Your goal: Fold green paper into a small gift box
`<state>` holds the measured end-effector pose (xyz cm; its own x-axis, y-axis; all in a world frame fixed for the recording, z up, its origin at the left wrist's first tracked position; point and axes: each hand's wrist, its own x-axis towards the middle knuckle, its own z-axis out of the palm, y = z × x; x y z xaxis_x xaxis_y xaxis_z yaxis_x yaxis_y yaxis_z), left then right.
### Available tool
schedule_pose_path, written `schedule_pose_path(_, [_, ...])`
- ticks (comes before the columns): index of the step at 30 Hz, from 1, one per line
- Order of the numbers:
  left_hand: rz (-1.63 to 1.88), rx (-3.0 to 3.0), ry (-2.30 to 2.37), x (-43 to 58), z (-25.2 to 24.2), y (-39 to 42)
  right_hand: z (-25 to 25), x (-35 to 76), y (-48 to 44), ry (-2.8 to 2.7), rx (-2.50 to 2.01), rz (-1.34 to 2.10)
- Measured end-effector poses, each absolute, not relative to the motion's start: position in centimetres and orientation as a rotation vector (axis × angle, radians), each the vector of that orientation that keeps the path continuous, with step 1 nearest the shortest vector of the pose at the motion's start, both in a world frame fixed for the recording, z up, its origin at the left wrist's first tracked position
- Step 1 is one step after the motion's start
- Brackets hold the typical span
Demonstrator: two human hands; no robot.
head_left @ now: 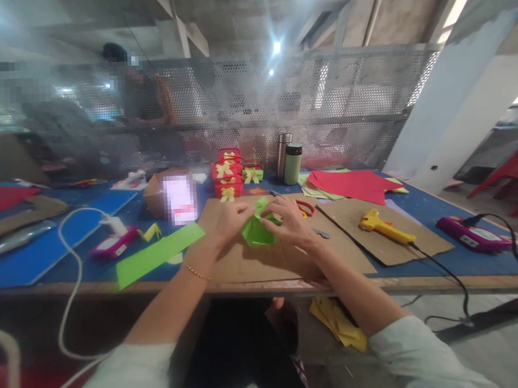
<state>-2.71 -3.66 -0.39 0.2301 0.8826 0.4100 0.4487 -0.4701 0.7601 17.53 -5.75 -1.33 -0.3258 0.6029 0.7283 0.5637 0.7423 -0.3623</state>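
Between my two hands a folded green paper piece (260,231) stands over a sheet of brown cardboard (240,269). My left hand (231,219) is closed, pinching its left upper edge. With bent fingers, my right hand (289,220) grips the right side of the same piece. Red-handled scissors (306,208) lie just behind my right hand, partly hidden by it. A small grey blade (321,233) rests on the cardboard to the right of that hand. A flat green paper strip (158,255) lies left of my left forearm.
Red boxes with yellow bows (227,172), a green one (253,174) and two bottles (292,165) stand at the back. A yellow glue gun (384,227) lies right, its cord trailing to a purple power strip (473,234). Another purple strip (114,244) sits left. Beyond the mesh is a person (140,90).
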Motion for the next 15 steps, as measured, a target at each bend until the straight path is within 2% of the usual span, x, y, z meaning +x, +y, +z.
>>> schedule_pose_path(5, [1.083, 2.146, 1.268, -2.68, -0.02, -3.90, -2.22, 17.50, -5.21, -2.095, -1.050, -0.012])
schedule_pose_path(15, [1.108, 2.084, 1.162, -2.63, -0.30, -3.75, -1.91, 17.59, -4.94, -2.064, -1.034, 0.142])
